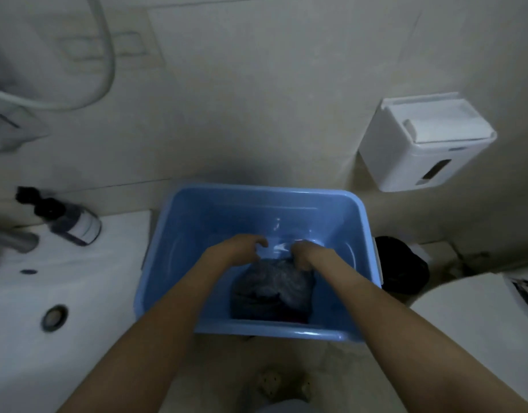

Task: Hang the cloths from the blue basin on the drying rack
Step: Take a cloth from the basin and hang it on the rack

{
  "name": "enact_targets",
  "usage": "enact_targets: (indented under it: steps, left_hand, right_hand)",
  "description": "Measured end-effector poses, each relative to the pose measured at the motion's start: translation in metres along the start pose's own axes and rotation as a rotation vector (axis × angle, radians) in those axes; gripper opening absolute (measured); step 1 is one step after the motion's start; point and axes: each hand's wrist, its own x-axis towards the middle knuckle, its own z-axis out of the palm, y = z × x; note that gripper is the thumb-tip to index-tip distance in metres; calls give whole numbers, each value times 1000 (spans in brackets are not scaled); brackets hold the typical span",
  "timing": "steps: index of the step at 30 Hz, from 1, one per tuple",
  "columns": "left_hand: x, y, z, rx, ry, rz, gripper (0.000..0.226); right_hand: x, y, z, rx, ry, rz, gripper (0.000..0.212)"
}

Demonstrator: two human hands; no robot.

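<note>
The blue basin (197,234) stands on the floor in front of me against the tiled wall. Inside it lies a crumpled dark grey cloth (271,287), with a bit of red fabric (292,318) showing at its near edge. Both of my arms reach down into the basin. My left hand (242,245) hovers with curled fingers at the far left edge of the cloth; I cannot tell whether it holds fabric. My right hand (306,256) grips the far right edge of the cloth. No drying rack is in view.
A white sink counter (78,278) with a drain hole (54,317), a tap (15,241) and a dark pump bottle (69,222) lies to the left. A white wall dispenser (426,141) hangs at the right, above a black bin (402,263). A white toilet lid (480,323) is at lower right.
</note>
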Motion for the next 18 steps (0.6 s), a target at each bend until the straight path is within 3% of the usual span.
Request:
enact_targets:
  steps: [2,5,8,11,16,18]
  left_hand:
    - [-7,6,3,-21,21,29,55]
    - [-17,23,0,-26,81,149,33]
    - [-18,33,-9,-122,124,238,43]
    - [-29,45,-24,-266,228,263,18]
    - [-44,53,-42,-353,262,370,35]
    - [-52,56,-51,-422,263,426,29]
  right_hand:
    - [-10,-4,-16,38,45,-61,30]
    - [-40,-7,-51,191,225,-162,26]
    - [-70,-3,-82,285,438,-330,21]
    - [-95,7,-98,581,574,-359,20]
    - [-131,20,-100,930,798,-367,21]
    - [-146,20,-101,1033,875,-366,25]
